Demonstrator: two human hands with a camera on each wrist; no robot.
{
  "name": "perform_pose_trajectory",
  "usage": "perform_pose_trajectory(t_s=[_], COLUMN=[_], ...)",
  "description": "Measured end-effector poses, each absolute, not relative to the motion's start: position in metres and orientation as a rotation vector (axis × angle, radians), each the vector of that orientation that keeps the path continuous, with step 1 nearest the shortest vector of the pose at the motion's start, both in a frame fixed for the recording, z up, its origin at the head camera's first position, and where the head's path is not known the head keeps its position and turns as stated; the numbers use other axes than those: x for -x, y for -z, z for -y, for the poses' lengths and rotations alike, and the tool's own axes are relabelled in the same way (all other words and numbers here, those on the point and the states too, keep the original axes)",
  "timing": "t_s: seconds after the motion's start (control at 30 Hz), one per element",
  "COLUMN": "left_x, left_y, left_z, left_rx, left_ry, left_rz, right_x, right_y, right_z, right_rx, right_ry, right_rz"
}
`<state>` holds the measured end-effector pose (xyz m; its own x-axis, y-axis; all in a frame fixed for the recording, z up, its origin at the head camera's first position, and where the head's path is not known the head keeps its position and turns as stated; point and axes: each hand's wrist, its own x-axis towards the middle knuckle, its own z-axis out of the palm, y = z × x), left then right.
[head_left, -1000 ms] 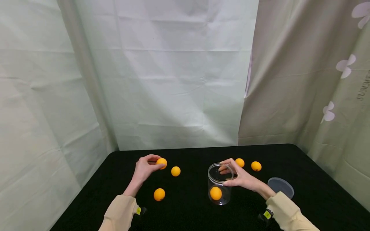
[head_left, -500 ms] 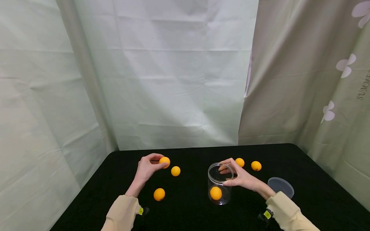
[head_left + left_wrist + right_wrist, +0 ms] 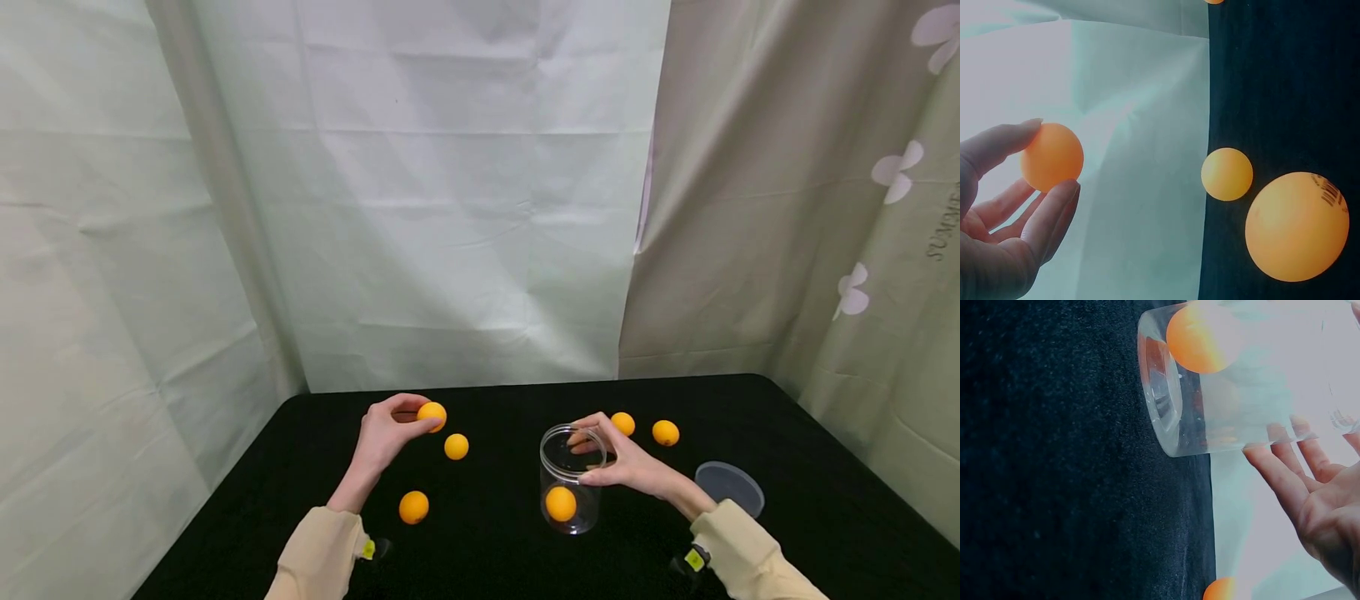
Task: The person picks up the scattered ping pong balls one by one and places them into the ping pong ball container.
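My left hand (image 3: pixel 384 435) pinches an orange ping-pong ball (image 3: pixel 432 417) between thumb and fingertips, raised over the table's far left part. In the left wrist view the held ball (image 3: pixel 1054 157) shows against the pale curtain. My right hand (image 3: pixel 624 462) grips a clear round jar (image 3: pixel 572 475) just below its open rim, thumb on the near side and fingers behind. The jar stands upright on the black table. One orange ball (image 3: pixel 561 504) lies inside at its bottom, and the right wrist view shows this ball (image 3: pixel 1202 339) through the wall.
Two loose balls lie near my left hand, one ball (image 3: pixel 456 447) beyond and another ball (image 3: pixel 414 507) closer. Behind my right hand sit a ball (image 3: pixel 622 423) and a ball (image 3: pixel 665 432). A grey round lid (image 3: pixel 730 489) lies to the right. Pale curtains (image 3: pixel 465 208) hang behind the table.
My left hand has moved a little to the right and upward with the pinched ping-pong ball. The right hand and the jar have stayed in place.
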<state>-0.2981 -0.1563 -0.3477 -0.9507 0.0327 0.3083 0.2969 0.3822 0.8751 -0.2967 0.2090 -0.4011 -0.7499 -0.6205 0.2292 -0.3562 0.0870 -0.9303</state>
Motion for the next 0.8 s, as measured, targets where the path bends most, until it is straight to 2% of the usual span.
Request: perform_pose_trajectory(t_s=[0.8], left_x=[0.283], left_y=[0.334], left_z=[0.147], left_rx=[0.342], left_ry=[1.654], left_rz=[2.388], right_x=[0.298], right_y=[0.401], right_z=[-0.205], right_rx=[1.039], right_ry=[1.733], right_rz=[-2.095])
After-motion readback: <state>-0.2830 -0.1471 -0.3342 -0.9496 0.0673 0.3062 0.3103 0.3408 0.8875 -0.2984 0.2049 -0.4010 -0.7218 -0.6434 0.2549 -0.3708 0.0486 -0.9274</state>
